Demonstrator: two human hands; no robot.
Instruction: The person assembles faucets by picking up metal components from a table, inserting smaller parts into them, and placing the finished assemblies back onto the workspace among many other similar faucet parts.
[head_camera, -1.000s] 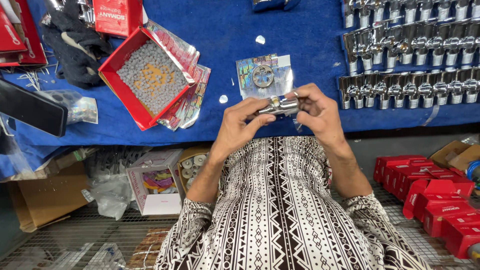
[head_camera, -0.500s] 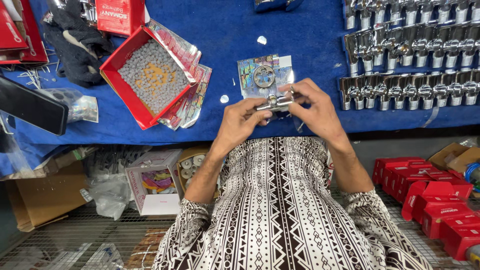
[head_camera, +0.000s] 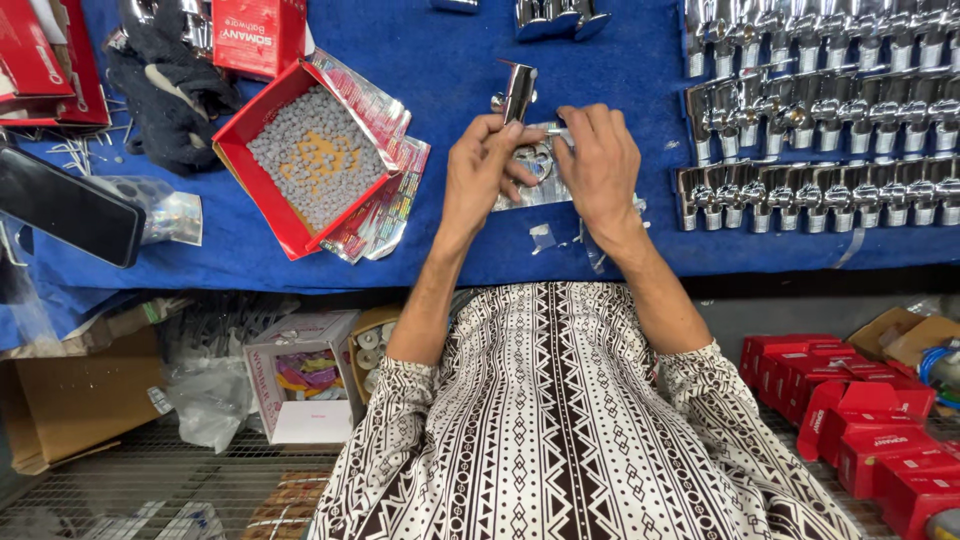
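While the left hand (head_camera: 485, 165) grips a chrome valve (head_camera: 518, 92) by its lower end above the blue tabletop (head_camera: 440, 230), the right hand (head_camera: 600, 160) pinches a small fitting (head_camera: 556, 130) just beside it.

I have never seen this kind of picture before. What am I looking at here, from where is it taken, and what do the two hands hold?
The picture comes from a camera worn on a person's head, looking down at their own arms and patterned shirt. There is no machine. The left hand grips a shiny chrome tap fitting, held up off the blue cloth that covers the workbench. The right hand rests beside it on a clear plastic packet; what its fingers pinch is too small to tell. To the left lies an open red box full of small grey pieces. To the right lie rows of chrome fittings.
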